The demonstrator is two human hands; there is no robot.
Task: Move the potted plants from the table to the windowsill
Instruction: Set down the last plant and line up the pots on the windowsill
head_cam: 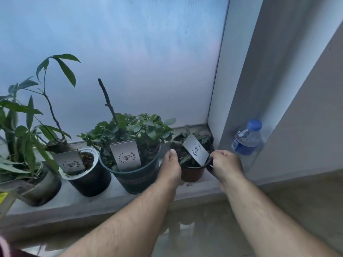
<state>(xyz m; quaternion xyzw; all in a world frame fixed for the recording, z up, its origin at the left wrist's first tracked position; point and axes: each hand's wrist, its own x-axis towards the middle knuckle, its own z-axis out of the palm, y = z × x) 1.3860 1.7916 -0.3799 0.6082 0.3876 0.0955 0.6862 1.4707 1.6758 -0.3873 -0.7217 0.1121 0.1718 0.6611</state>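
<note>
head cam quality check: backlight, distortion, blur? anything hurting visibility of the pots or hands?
Head view: the frosted window backlights the scene in flat bluish light, so the pots are dim; wide-angle bending curves the window frame and windowsill; the left hand, right hand and brown pot they hold are readable; the tag print is too soft to read; the water bottle is slightly blurred.

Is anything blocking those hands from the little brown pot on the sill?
Nothing visible does. The left hand and right hand already hold the small brown pot on the windowsill, with the green pot close on its left.
</note>
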